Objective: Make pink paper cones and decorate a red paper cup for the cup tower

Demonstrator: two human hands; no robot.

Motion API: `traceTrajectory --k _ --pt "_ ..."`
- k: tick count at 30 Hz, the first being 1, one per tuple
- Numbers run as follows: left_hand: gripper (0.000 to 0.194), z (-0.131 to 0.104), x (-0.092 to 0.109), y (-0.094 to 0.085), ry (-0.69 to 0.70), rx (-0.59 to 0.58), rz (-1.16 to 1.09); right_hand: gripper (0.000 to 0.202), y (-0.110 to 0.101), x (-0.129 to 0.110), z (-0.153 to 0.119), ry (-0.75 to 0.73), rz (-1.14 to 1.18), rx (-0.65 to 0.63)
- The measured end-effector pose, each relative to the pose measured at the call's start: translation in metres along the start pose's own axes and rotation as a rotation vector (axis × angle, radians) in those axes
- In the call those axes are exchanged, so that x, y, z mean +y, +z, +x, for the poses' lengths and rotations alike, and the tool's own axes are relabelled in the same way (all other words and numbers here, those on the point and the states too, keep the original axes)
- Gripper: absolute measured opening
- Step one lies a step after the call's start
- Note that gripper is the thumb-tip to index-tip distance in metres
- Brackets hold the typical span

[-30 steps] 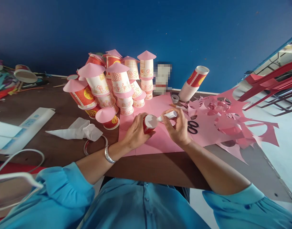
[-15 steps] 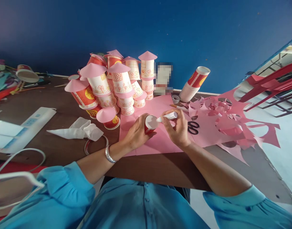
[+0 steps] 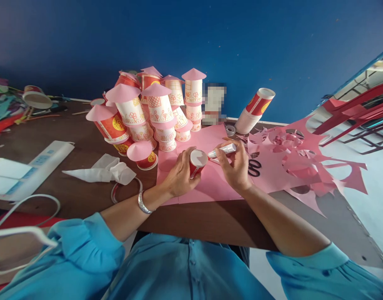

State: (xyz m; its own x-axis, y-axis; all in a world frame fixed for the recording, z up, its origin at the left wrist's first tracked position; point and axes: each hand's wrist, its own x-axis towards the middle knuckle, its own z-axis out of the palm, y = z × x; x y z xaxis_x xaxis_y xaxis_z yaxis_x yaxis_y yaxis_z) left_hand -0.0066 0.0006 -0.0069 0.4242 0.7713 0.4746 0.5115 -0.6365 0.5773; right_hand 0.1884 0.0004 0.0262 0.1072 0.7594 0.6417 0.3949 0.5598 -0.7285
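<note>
My left hand is wrapped round a red paper cup, whose pale round end faces up. A white glue tube with a tapered tip lies in the closed fingers of my right hand. Its tip points left, just to the right of the cup and apart from it. Both hands are over the pink paper sheet. Left of them stand several paper-cup towers with pink cone roofs and drawn flowers, and one short red cup with a cone roof.
Black scissor handles lie right of my right hand. Pink paper scraps spread over the right side. Behind are a tape roll and a leaning cup stack. Crumpled white wrapping and a white power strip lie left.
My right hand and the glue tube have drawn back to the right, so the tip has left the cup's rim. The cup, still in my left hand, is tilted slightly differently.
</note>
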Motion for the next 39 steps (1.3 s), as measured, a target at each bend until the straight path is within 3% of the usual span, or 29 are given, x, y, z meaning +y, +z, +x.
traceTrajectory --k 5,13,19,24,32,39 --pt "0.067 0.003 0.001 0.0 -0.055 0.048 0.012 0.019 0.0 -0.003 -0.003 -0.002 0.007 -0.026" --pt "0.071 0.004 0.0 0.001 -0.109 0.067 0.044 0.019 0.002 0.005 0.0 0.052 0.001 -0.039" --pt "0.069 0.002 0.0 0.0 -0.194 -0.032 0.043 0.018 0.003 0.005 -0.001 0.066 0.092 0.0" --pt "0.071 0.002 0.0 -0.001 -0.165 -0.032 0.045 0.02 0.001 0.0 -0.001 0.036 0.049 -0.054" --pt "0.07 0.003 0.001 -0.001 -0.176 -0.025 0.049 0.019 0.002 0.005 0.001 0.096 0.027 -0.031" --pt "0.069 0.003 0.002 -0.002 -0.202 -0.037 0.046 0.02 0.001 -0.007 -0.001 0.062 -0.002 -0.022"
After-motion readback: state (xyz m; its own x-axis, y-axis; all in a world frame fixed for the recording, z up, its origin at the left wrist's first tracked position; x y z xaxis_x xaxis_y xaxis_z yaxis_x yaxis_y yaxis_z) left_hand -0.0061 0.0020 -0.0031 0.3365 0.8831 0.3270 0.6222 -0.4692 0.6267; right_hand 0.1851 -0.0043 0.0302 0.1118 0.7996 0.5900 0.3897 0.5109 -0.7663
